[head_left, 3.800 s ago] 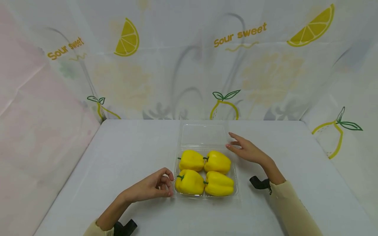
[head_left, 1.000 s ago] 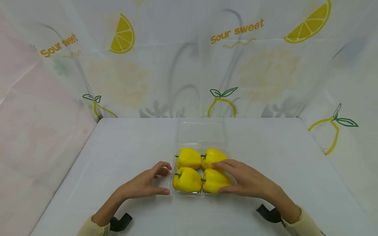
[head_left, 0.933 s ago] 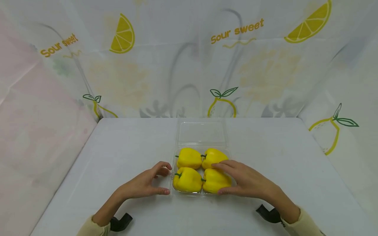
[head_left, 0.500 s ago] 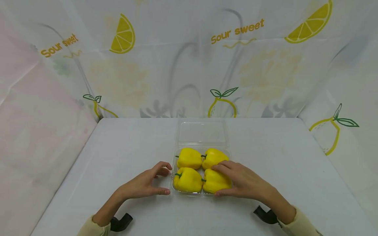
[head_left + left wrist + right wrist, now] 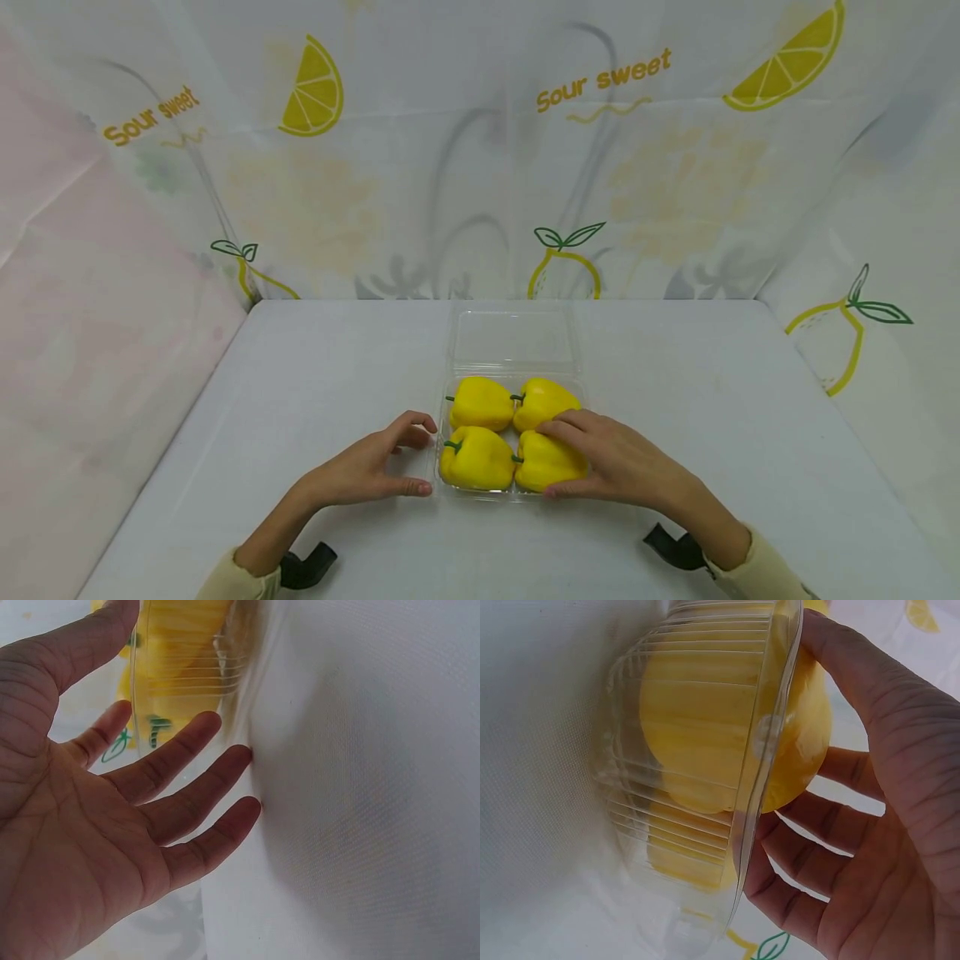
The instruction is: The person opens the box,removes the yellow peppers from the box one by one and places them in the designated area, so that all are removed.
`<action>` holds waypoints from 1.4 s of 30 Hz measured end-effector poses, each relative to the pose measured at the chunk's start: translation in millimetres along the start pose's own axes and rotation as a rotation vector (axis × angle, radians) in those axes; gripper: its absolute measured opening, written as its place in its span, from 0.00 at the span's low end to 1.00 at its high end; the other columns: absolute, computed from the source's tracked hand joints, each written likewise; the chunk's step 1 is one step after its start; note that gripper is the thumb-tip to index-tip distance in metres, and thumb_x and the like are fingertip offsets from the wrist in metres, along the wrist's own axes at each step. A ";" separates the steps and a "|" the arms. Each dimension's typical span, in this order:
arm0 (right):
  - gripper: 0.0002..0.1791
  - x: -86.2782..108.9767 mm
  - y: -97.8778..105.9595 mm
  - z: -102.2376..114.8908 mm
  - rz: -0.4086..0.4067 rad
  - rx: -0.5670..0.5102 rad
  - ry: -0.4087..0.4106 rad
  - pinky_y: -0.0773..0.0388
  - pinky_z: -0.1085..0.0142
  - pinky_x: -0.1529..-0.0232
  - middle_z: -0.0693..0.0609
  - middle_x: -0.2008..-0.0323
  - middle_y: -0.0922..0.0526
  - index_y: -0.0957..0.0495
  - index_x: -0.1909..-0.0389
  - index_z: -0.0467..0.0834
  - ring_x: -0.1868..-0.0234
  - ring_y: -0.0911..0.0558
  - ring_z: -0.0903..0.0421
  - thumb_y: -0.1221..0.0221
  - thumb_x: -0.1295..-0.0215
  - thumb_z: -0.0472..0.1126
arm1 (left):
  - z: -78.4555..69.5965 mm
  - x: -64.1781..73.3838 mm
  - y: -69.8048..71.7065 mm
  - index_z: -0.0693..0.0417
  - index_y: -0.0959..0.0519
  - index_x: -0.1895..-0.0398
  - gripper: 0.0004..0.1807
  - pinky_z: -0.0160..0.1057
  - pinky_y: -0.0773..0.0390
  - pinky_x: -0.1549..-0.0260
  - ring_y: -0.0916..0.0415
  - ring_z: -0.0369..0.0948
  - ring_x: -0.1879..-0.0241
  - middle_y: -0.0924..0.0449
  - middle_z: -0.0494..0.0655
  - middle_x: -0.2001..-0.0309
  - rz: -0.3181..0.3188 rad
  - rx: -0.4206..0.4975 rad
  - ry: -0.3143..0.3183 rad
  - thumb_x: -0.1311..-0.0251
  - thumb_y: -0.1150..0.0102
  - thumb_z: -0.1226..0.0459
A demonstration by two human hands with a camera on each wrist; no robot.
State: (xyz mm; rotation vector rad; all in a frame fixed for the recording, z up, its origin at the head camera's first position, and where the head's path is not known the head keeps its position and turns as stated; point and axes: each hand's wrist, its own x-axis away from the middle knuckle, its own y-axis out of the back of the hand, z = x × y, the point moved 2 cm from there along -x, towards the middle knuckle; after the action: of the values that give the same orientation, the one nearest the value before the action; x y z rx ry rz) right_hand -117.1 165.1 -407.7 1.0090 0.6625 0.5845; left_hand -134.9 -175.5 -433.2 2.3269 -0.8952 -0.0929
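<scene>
Several yellow bell peppers with green stems fill a clear plastic clamshell box (image 5: 491,495), set two deep in the head view. My right hand (image 5: 626,462) curves over the front right bell pepper (image 5: 550,463). Its thumb is at the near side and its fingers reach down the far side, as the right wrist view shows through the box wall. My left hand (image 5: 367,469) stays just left of the box, beside the front left bell pepper (image 5: 476,460). Its fingers (image 5: 199,802) are spread and loosely bent, holding nothing; some tips are at the tabletop.
The box's clear lid (image 5: 513,340) lies folded back behind the peppers on the white table (image 5: 337,358). A cloth wall (image 5: 420,192) printed with lemons rises behind the table's far edge. Black wrist mounts (image 5: 309,567) sit at both sleeves.
Earlier my right hand was raised beside the lid; it has come down over the front right bell pepper, and its thumb and fingers have drawn in slightly. The left hand's fingers have spread a little.
</scene>
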 end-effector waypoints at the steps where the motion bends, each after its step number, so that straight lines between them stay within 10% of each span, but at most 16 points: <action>1: 0.36 0.2 0.1 0.1 0.000 0.002 -0.002 0.21 0.59 0.49 0.56 0.48 0.22 0.26 0.40 0.46 0.51 0.22 0.58 0.35 0.43 0.65 | -0.2 0.0 0.0 0.36 0.39 0.38 0.37 0.56 0.30 0.40 0.28 0.44 0.41 0.25 0.44 0.41 0.000 -0.001 0.000 0.47 0.26 0.52; 42: 0.38 0.1 6.2 -10.2 0.084 -0.161 -0.093 0.24 0.58 0.44 0.58 0.45 0.22 0.26 0.38 0.47 0.46 0.23 0.59 0.37 0.43 0.67 | -1.8 0.3 0.0 0.39 0.39 0.37 0.38 0.55 0.30 0.41 0.27 0.44 0.41 0.24 0.44 0.42 -0.001 -0.010 0.001 0.47 0.26 0.51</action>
State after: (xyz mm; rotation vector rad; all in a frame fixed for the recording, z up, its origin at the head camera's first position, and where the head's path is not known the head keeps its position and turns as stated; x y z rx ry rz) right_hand -125.5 173.6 -406.0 0.9106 0.4850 0.6497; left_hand -134.1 -174.7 -431.7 2.3179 -0.8914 -0.0960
